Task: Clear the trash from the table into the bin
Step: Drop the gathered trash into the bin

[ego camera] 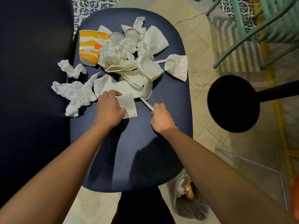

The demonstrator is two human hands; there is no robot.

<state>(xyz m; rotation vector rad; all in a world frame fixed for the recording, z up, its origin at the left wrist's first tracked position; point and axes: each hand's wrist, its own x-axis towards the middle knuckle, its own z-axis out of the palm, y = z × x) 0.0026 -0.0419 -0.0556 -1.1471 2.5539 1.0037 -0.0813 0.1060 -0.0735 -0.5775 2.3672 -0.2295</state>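
Well, closest in, a clear bag [181, 201] sits on the floor just beside the near right edge of the dark blue tabletop [129, 159], with a yellow-striped cup and some tissue inside it. Both bare arms reach out over the tabletop. The left hand [110, 109] has its fingers curled round the edge of a flat white napkin [129, 105] that lies on the tabletop. Just beside it, the right hand [160, 117] pinches the near end of a thin white stick [146, 103], whose far end runs under the trash. To the left of the hands a big crumpled tissue [76, 96] hangs over the tabletop's left edge, and a smaller one [71, 69] lies beyond it. Farther on is the main heap of papers and cups [129, 50], with a yellow-striped cup [89, 47] on its side at the left and a dotted paper cup [177, 67] tipped over at the right. A round black stool [233, 102] stands off to the right, a green chair [258, 21] beyond it.
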